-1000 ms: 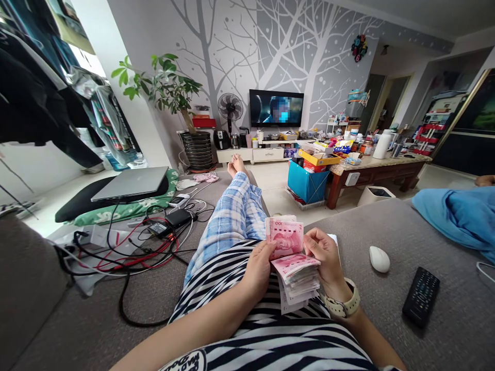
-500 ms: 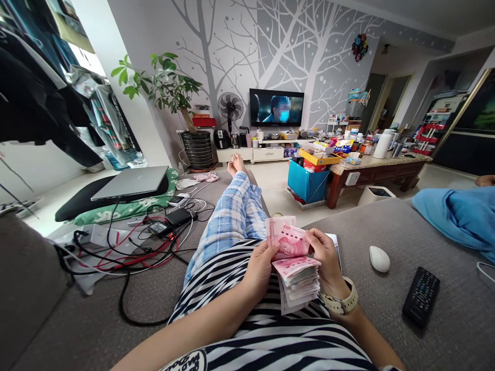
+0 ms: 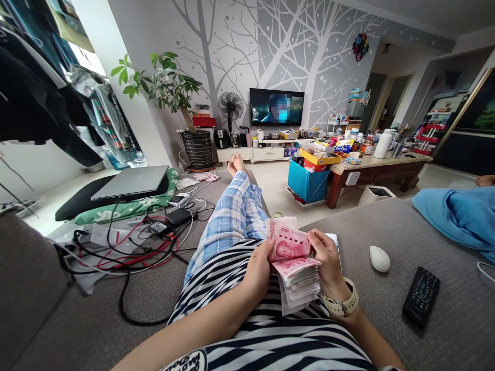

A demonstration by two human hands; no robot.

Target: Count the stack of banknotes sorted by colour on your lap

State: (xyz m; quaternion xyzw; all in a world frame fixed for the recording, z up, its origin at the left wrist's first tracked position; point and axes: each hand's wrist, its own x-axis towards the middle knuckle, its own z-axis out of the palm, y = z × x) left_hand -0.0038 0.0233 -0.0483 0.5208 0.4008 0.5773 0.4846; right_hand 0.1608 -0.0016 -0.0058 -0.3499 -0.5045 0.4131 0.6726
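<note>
A thick bundle of pink 100 banknotes (image 3: 297,281) is bent over, its loose ends hanging toward my striped shirt (image 3: 270,342). Above the fold, a few notes stand face up, the top banknote (image 3: 292,243) showing its number and portrait. My left hand (image 3: 260,265) is closed on the left edge of the notes, thumb in front. On the opposite side, my right hand (image 3: 327,257) pinches the top note's right edge between thumb and finger. The fingers behind the notes are hidden. A watch with a pale strap (image 3: 342,301) is on my right wrist.
On the grey sofa, right of me, lie a white mouse (image 3: 379,258), a black remote (image 3: 421,296) and blue cloth (image 3: 456,211). Tangled cables (image 3: 143,247) and a closed laptop (image 3: 131,182) are on the left. Beyond my legs stand a blue bin (image 3: 307,180) and a cluttered table (image 3: 371,167).
The top note has flattened a little and its portrait faces me more fully. My left thumb has shifted slightly up and left along the edge; the bundle stays in place.
</note>
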